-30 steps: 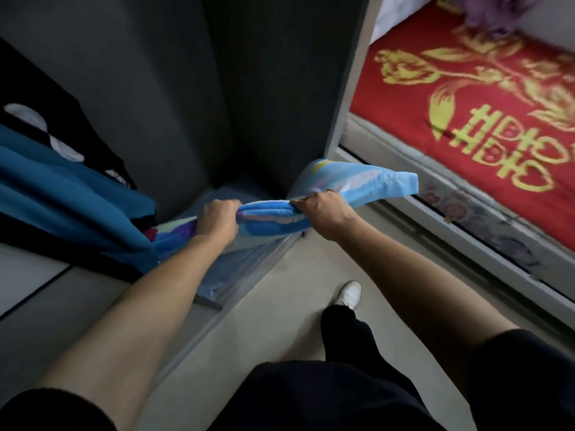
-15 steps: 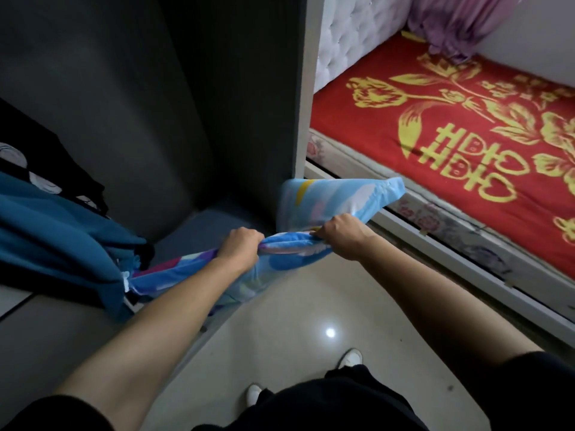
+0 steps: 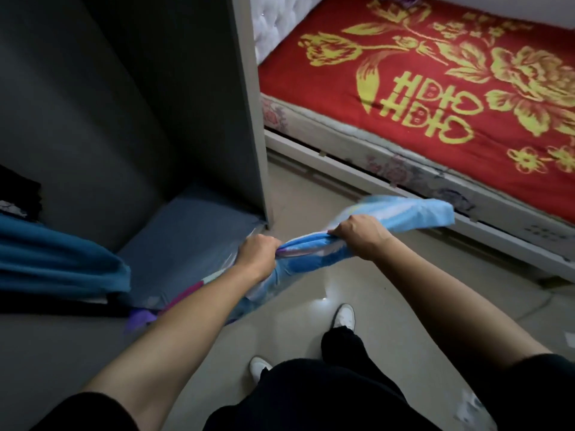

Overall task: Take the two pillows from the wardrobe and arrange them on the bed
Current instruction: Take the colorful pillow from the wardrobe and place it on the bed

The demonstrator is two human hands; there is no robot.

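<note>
Head view: both hands clamp one blue patterned pillow [image 3: 314,248], bunched and stretched between them above the floor [image 3: 311,197], just in front of the wardrobe's open lower compartment. Left hand [image 3: 258,258] is a closed fist on the pillow's middle; right hand [image 3: 361,233] is fisted on it further right. The pillow's right end [image 3: 413,213] fans out loose past the right hand, toward the bed frame's near edge, not touching the bed as far as visible. Its left end trails down under the left forearm, with pink and purple patches near the wardrobe's front edge. Only one pillow can be made out.

Wardrobe [image 3: 249,119]: grey side panel stands upright between the compartment and the bed. Inside on the compartment floor lies a flat grey folded cloth [image 3: 186,237]; at the left edge, teal fabric [image 3: 62,259] hangs over dark items.

Bed [image 3: 435,188] at top right, covered by a red blanket [image 3: 311,82] with yellow flowers. White tufted headboard [image 3: 267,23] at its far left corner. Two white shoes and black trousers show at the bottom.
</note>
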